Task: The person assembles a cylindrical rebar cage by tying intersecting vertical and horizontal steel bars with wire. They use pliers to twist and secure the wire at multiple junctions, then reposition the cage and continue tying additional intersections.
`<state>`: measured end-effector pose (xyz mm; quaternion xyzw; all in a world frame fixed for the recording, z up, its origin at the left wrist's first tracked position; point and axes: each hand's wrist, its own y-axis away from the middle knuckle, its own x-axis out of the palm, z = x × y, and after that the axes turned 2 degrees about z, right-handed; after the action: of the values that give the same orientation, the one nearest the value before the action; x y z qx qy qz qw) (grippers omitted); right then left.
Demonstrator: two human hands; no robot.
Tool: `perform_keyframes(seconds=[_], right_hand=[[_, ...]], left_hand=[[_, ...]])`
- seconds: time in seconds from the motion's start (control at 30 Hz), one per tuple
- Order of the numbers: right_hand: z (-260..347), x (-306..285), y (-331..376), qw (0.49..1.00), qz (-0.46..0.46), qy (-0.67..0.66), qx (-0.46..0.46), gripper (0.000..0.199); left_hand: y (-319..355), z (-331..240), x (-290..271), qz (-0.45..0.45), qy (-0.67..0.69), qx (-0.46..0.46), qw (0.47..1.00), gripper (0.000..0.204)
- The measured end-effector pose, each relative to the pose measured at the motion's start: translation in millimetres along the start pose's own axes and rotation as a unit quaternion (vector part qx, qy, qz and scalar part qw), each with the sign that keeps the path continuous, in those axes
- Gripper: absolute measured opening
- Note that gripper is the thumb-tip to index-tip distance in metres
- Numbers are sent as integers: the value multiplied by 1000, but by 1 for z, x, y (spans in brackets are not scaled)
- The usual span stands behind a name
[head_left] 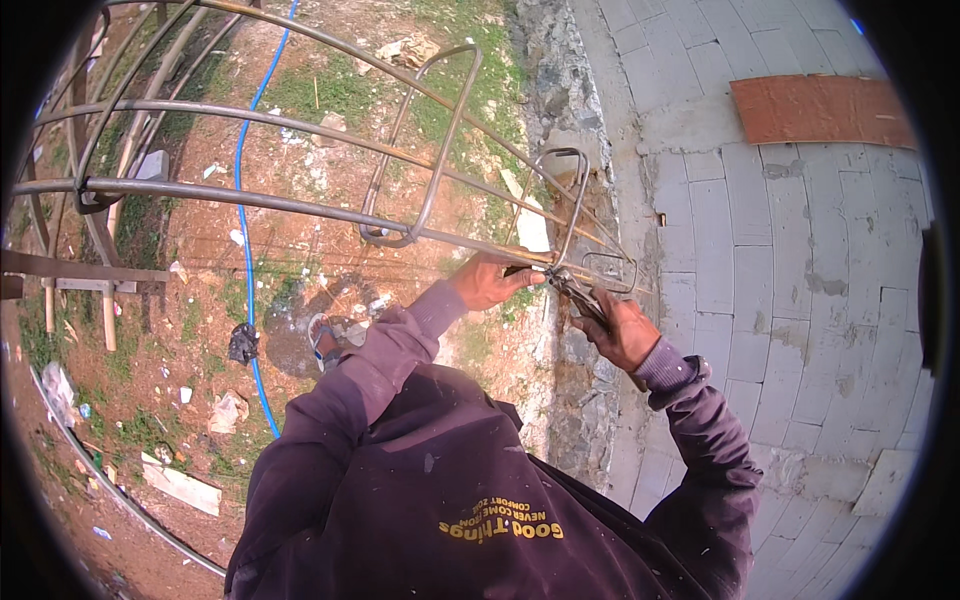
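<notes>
At the far left a wooden support [85, 268] stands on littered earth, just below the left part of the steel bar cage [300, 206], whose long bars slant from the upper left down toward the hands. A blue hose [240, 190] runs behind the bars, with a crumpled black bag [243, 343] just beside it and a sandalled foot [325, 340] farther right. A rectangular steel loop [455, 130] stands around the bars left of the grip. The left hand [490, 280] is at the lowest long bar, thumb and fingers drawn together; I cannot tell whether they grasp the bar itself or something smaller against it. Just right of those fingertips, the pincers [580, 294] have their head at the same bar, by the foot of a second loop [578, 200]. The right hand [625, 332] is clenched around the pincers' handles, below the narrowing end of the cage. Beyond lies a grey block surface [710, 290], with a reddish-brown board [825, 110] at the upper right.
</notes>
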<state>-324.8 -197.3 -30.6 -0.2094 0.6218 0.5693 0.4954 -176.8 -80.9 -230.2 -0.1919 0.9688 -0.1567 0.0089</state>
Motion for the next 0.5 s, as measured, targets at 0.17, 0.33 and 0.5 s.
perform_keyframes(seconds=[0.17, 0.33, 0.5], right_hand=[[-8, 29, -2, 790, 214, -556, 145, 24], [-7, 37, 2, 857, 155, -485, 74, 33], [5, 44, 19, 991, -112, 37, 61, 51]], left_hand=[[-6, 8, -9, 24, -11, 66, 997, 43], [-2, 25, -11, -22, -110, 113, 987, 40], [1, 44, -19, -24, -280, 91, 955, 39]])
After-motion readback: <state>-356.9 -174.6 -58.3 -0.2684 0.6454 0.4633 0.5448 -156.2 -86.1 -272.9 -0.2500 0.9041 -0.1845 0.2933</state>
